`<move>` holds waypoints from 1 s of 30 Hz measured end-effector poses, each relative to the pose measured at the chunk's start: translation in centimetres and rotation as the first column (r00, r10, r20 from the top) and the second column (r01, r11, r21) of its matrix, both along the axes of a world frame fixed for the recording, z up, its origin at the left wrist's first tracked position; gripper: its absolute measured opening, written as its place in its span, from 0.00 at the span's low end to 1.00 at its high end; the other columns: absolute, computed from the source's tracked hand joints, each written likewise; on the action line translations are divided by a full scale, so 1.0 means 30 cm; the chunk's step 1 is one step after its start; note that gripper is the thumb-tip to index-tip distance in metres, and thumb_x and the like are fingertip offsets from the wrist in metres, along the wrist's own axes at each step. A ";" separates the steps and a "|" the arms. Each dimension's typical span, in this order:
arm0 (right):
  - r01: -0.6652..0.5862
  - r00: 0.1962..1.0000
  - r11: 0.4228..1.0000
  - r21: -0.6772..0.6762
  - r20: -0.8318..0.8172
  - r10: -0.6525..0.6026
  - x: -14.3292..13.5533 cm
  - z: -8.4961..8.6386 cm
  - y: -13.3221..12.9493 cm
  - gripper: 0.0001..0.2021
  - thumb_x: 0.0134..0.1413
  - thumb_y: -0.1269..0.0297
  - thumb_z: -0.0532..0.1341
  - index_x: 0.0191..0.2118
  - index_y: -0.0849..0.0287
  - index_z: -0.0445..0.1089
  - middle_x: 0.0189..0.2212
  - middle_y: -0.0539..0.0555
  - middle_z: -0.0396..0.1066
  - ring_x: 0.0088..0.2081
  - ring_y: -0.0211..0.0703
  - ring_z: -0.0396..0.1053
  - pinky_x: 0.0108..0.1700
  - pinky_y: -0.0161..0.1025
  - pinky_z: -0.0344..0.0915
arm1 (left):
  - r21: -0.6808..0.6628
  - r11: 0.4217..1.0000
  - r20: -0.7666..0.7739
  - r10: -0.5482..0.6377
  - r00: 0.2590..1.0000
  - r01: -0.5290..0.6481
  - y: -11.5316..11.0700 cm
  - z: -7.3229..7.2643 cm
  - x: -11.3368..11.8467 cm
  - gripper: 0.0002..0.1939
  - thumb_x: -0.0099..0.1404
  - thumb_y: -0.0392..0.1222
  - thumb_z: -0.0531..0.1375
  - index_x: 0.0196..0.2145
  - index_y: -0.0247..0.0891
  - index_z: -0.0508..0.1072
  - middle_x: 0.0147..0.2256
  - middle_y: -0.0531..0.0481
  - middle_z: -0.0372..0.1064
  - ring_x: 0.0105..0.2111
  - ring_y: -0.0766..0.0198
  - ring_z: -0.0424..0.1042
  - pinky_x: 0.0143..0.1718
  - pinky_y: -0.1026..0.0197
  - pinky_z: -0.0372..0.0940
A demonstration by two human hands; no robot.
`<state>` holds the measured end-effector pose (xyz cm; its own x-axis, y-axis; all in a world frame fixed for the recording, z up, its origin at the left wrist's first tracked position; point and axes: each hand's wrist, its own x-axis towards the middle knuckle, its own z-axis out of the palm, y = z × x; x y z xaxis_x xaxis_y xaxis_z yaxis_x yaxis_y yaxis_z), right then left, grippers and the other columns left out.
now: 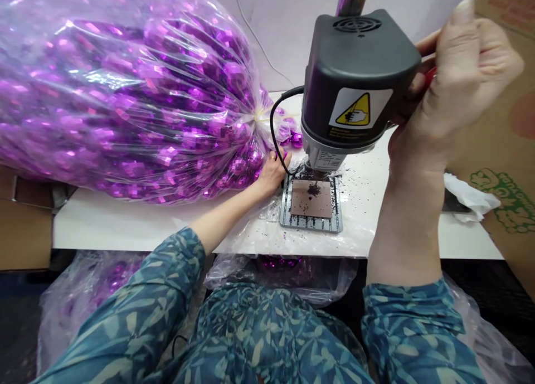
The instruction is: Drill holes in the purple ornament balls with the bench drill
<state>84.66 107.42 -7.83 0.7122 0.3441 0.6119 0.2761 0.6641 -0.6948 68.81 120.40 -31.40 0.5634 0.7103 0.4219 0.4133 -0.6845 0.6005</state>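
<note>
A small black drill press [359,66] with a yellow warning label stands in the middle. My right hand [468,66] is raised at its right side, fingers closed round its lever; a red bit of it [430,76] shows between them. My left hand [273,172] is at the left of the drill's base, by the tied bag's neck. Its fingers are closed on a small purple faceted ball, mostly hidden by them. Below the drill head, a brownish square block [309,204] with a dark hole and shavings lies on the slotted metal base [288,223].
A big clear bag of shiny purple faceted balls [167,105] fills the left of the white table [125,222]. Loose balls [296,140] lie by its neck. Cardboard boxes [501,150] stand at right and left. White crumpled tissue [472,197] lies at right. Dark shavings surround the base.
</note>
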 end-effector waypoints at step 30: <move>0.054 0.998 0.996 -0.064 0.021 -0.053 0.007 0.003 0.013 0.23 0.67 0.55 0.51 0.21 0.57 0.57 0.12 0.42 0.47 0.13 0.27 0.47 0.20 0.32 0.52 | -0.525 0.799 0.428 -0.050 0.903 0.293 -0.309 0.002 -0.008 0.25 0.64 0.53 0.68 0.53 0.38 0.73 0.47 0.43 0.79 0.47 0.56 0.77 0.52 0.53 0.71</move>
<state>84.88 107.80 -7.73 0.7187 0.3455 0.6034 0.3237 0.6017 -0.7301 68.59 111.13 -31.34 0.5833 0.7923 0.1786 -0.0168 -0.2081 0.9780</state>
